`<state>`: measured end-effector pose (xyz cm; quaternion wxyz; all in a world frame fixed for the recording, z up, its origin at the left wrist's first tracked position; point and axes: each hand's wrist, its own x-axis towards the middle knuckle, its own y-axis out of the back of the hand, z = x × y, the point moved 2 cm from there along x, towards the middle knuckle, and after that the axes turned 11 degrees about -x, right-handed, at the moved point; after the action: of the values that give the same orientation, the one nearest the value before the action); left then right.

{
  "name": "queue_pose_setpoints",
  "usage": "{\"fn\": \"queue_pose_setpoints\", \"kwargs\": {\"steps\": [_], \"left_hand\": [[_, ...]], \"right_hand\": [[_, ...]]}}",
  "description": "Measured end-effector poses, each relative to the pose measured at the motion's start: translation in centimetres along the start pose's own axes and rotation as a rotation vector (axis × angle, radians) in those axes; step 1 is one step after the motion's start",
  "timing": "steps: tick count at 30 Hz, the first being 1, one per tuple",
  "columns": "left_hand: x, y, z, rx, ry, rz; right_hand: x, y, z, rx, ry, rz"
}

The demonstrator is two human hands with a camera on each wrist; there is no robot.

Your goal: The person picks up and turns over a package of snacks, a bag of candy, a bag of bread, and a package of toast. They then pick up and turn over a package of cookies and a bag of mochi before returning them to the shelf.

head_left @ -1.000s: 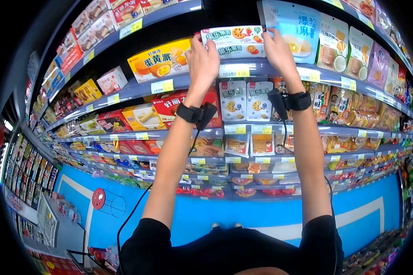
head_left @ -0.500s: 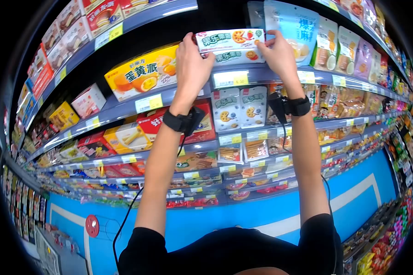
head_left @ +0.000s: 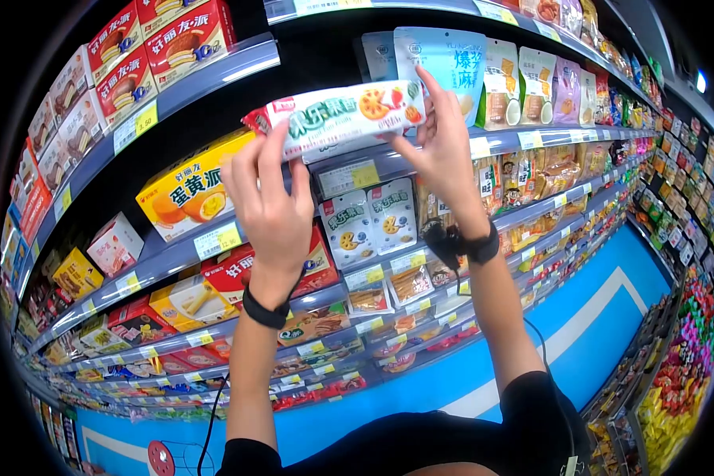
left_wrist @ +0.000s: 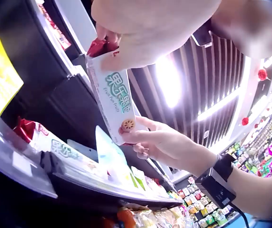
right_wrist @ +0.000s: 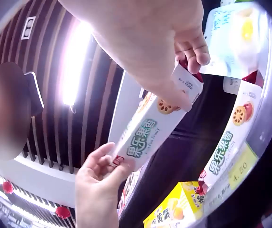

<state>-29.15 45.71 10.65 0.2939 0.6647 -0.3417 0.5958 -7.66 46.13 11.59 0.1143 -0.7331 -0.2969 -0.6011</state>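
Observation:
Both hands hold a white biscuit packet point(head_left: 349, 119) with red ends, green lettering and pictures of fruit biscuits. At its left end, the left hand point(head_left: 271, 208) pinches it between thumb and fingers. The right hand point(head_left: 450, 159) grips the other end, thumb on the near side, as the right wrist view also shows. The packet hangs tilted in front of the shelf, its right end higher in the head view. A second packet of the same kind point(right_wrist: 231, 133) lies on the shelf behind a price tag point(right_wrist: 242, 166).
A yellow pie box point(head_left: 190, 194) stands left of the packets' spot. Pale blue pouches point(head_left: 440, 67) stand to the right. Grey biscuit pouches point(head_left: 370, 222) fill the shelf below. The shelf edge point(head_left: 444, 151) runs close behind the hands; black cables trail from the wrist cameras.
The hands have brought the upper packet off the lower one and out from the shelf, tilting it. The head view has turned, so the shelves now slant more.

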Motion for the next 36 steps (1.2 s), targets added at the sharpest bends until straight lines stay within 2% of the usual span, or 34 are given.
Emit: {"fn": "queue_pose_setpoints", "kwargs": {"steps": [2, 4, 6, 8, 9, 10, 12, 14, 16, 17, 18, 19, 21, 22, 23, 24, 26, 27, 28, 29, 30, 31, 32, 33, 34, 36], "left_hand": [[-1.2, 1.1, 1.8, 0.048, -0.187, 0.098], [-3.2, 2.9, 3.6, 0.091, -0.343, 0.118], [-5.4, 4.9, 5.3, 0.007, -0.411, 0.035], [-8.0, 7.3, 7.3, -0.007, -0.352, -0.139], [-10.3, 6.7, 7.0, -0.101, -0.355, 0.058], [-11.9, 6.8, 8.3, -0.187, -0.121, 0.155], [-14.9, 7.1, 10.4, -0.451, 0.428, 0.168], [-19.0, 8.2, 11.0, -0.673, 0.79, -0.196], [-26.0, 9.5, 11.0, -0.755, 1.101, -0.432], [-27.1, 10.3, 11.0, -0.765, 1.097, -0.444], [-28.2, 11.0, 11.0, -0.75, 1.192, -0.624], [-28.8, 11.4, 10.9, -0.731, 1.286, -0.809], [-28.4, 11.2, 10.1, -0.764, 1.253, -0.874], [-28.0, 11.0, 9.7, -0.784, 1.219, -0.926], [-27.1, 10.3, 9.3, -0.791, 1.208, -0.978], [-26.1, 9.5, 9.1, -0.752, 1.116, -1.009], [-23.9, 8.0, 9.4, -0.804, 1.023, -0.966], [-27.7, 7.2, 8.5, -0.795, 0.906, -0.886], [-25.9, 6.6, 9.1, -0.949, 1.246, -0.795], [-25.0, 6.4, 9.2, -0.947, 1.169, -0.672], [-26.0, 6.7, 9.1, -0.956, 1.253, -0.604], [-26.3, 6.4, 9.1, -1.184, 1.3, -0.447], [-26.6, 6.6, 9.5, -1.263, 1.428, -0.325], [-26.9, 6.6, 9.8, -1.316, 1.447, -0.243], [-27.8, 6.5, 10.0, -1.314, 1.41, -0.184], [-27.9, 6.8, 10.9, -1.347, 1.514, -0.16]], "right_hand": [[-1.4, 1.0, -1.3, -0.022, -0.017, 0.015], [-3.5, 1.9, -2.1, -0.042, -0.034, 0.028], [-6.7, 2.5, -2.0, -0.108, -0.058, -0.006], [-10.6, 2.9, -2.1, -0.115, -0.127, 0.059], [-12.7, 3.0, -2.1, -0.123, -0.146, 0.047], [-15.0, 3.1, -2.1, -0.131, -0.166, 0.036], [-19.7, 3.4, -2.3, -0.012, -0.239, -0.133], [-28.8, 1.2, -0.4, 0.742, -1.184, -0.146], [-27.5, 4.2, -4.6, 0.541, -0.4, -0.294], [-30.6, 5.0, -4.7, 0.627, -0.683, -0.461], [-33.5, 5.7, -4.8, 0.709, -0.972, -0.63], [-33.8, 6.0, -4.7, 0.701, -0.986, -0.624], [-34.6, 6.6, -4.5, 0.844, -1.142, -0.736], [-34.6, 6.6, -4.3, 0.837, -1.159, -0.738], [-34.0, 6.1, -4.2, 0.831, -1.009, -0.857], [-33.3, 5.6, -4.3, 0.827, -0.856, -0.976], [-30.9, 4.9, -5.4, 0.663, -0.797, -1.089], [-30.6, 4.2, -5.6, 0.565, -0.764, -0.964], [-30.6, 4.1, -5.6, 0.474, -0.724, -0.864], [-29.8, 4.5, -5.7, 0.323, -0.757, -0.837], [-28.8, 4.2, -5.6, 0.177, -0.772, -0.809], [-28.7, 4.3, -5.3, 0.149, -0.718, -0.768], [-28.8, 4.8, -4.8, 0.119, -0.676, -0.724], [-28.8, 5.2, -4.4, 0.035, -0.563, -0.713], [-28.8, 5.9, -4.1, -0.05, -0.456, -0.705], [-29.3, 7.0, -3.9, -0.139, -0.448, -0.778]]}}
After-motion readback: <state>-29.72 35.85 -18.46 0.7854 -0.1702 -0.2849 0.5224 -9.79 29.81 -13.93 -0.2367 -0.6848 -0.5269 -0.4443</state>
